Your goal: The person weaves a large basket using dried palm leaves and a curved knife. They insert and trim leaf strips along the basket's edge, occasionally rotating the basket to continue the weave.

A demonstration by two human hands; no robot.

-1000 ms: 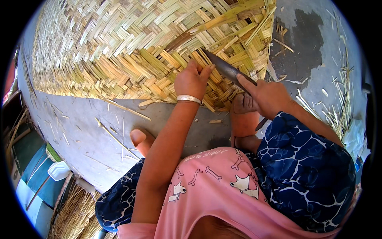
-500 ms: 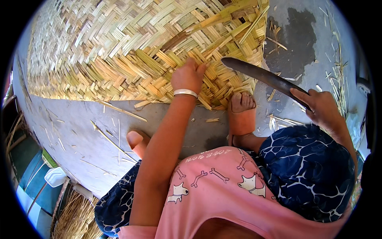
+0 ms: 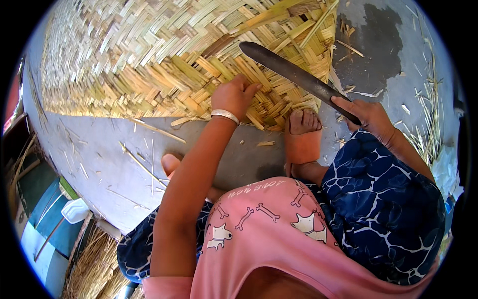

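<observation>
Blade (image 3: 294, 74) swung back over mat (image 3: 149, 65), gripped by right hand (image 3: 371, 117); left hand (image 3: 234, 94) seemingly flat.

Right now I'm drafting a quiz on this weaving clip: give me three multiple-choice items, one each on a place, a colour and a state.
1. Where does the left hand rest?
A. on the woven mat
B. on the knee
C. on the bare floor

2. What colour is the bangle on the left wrist?
A. red
B. white
C. black

3. How is the long dark blade held?
A. lying loose on the floor
B. stuck in the mat
C. gripped by the right hand, lifted over the mat's edge

Answers: 1 A, the fingers press the strips; 2 B, a pale band shows; 3 C, the fist wraps its handle.
</observation>
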